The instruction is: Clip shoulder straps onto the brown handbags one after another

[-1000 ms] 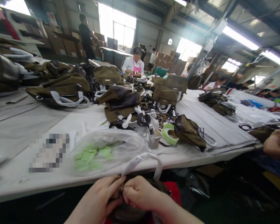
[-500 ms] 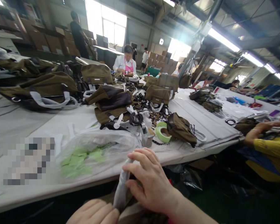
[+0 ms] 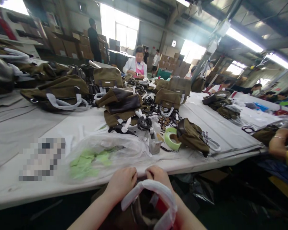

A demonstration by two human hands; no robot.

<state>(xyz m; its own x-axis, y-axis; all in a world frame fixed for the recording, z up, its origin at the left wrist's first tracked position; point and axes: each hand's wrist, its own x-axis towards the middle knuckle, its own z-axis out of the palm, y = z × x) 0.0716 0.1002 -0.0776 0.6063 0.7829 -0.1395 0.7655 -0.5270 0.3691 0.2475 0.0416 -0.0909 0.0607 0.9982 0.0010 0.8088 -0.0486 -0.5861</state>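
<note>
Both my hands grip a brown bag [image 3: 124, 217] held low in front of the table edge. My left hand [image 3: 121, 183] is closed on the bag's far rim, and my right hand [image 3: 158, 175] is closed on the same rim beside it. A handle wrapped in white foam [image 3: 153, 191] arches over the bag's opening, nearer to me than the hands. A red patch [image 3: 162, 206] shows inside the bag. Just beyond my hands a clear plastic bag of green paper tags [image 3: 98, 158] lies on the white table [image 3: 62, 127].
Several olive-brown bags [image 3: 60, 89], black cords [image 3: 144, 123], a green tape roll [image 3: 171, 138] and a small olive pouch [image 3: 192, 135] lie on the table. A co-worker's hand and yellow sleeve [image 3: 282, 147] are at the right. Other people work at the far end.
My right hand has come down off the white-wrapped handle to the bag's rim. The left hand moved up beside it. The handle now arches free over the opening.
</note>
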